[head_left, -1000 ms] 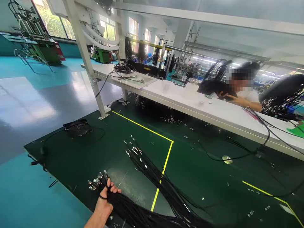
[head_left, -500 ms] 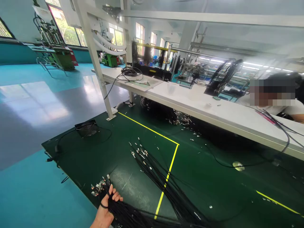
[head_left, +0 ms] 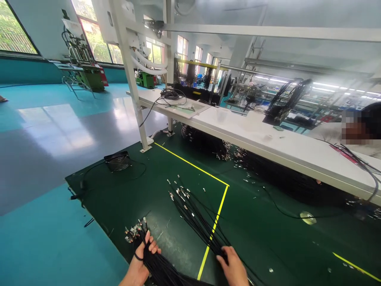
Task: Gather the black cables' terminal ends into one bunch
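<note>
My left hand (head_left: 145, 254) is wrapped round a thick bundle of black cables (head_left: 166, 271). Their small metal connector ends (head_left: 133, 231) stick out past the thumb in a cluster. My right hand (head_left: 233, 265) reaches down to a second, looser group of black cables (head_left: 198, 223) on the green tabletop. Its thumb and fingers close round these cables where they cross the yellow tape. The connector ends of this group fan out away from me. The lower parts of both groups run out of view at the bottom edge.
A small black fan (head_left: 117, 161) with a cord lies at the table's left. Yellow tape (head_left: 190, 163) marks the green mat (head_left: 104, 202). A white shelf (head_left: 238, 123) crosses behind, with heaped cables (head_left: 208, 145) beneath. Tape roll (head_left: 308, 217) lies right. A person sits beyond the shelf.
My right hand has come into view and taken hold of the loose cables. My left hand keeps its grip on the bundle. The view has shifted slightly.
</note>
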### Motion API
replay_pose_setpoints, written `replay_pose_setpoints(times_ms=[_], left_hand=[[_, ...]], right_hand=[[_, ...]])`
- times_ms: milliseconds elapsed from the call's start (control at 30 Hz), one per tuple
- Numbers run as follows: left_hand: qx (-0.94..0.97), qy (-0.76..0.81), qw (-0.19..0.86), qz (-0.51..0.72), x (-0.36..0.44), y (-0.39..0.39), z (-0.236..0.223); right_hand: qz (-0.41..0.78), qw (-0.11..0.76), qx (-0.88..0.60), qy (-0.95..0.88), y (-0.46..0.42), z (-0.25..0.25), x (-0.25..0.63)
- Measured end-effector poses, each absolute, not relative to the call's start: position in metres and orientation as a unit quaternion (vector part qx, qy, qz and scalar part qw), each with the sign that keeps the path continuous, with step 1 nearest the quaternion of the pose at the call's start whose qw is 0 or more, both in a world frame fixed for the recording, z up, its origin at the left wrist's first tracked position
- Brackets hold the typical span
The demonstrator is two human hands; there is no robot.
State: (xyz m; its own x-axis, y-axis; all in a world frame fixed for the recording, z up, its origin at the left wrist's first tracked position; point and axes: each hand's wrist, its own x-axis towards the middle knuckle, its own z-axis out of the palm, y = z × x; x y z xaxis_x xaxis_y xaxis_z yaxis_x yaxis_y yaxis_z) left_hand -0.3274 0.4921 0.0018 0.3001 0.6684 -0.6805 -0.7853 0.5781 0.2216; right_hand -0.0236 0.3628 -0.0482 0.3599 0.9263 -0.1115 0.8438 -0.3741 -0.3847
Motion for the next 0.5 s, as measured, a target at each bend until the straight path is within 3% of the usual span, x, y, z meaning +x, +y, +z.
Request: replay_pose_setpoints(times_ms=[133,400,500], left_hand=[[-0.077,0.386,0.797,0.459,-0.329,0.487,-0.002],[-0.08,0.402,0.794,0.45,-0.329,0.488,-0.016],[-0.075,0.408,0.795,0.444,-0.327,0.491,-0.014]], right_hand=[[0.114,0.086,-0.814,-0.562,0.391,-0.053,-0.056],[0.219,0.329,-0.79,-0.468,0.374,-0.058,-0.023],[0.209,0.344,-0.79,-0.462,0.372,-0.065,-0.017]])
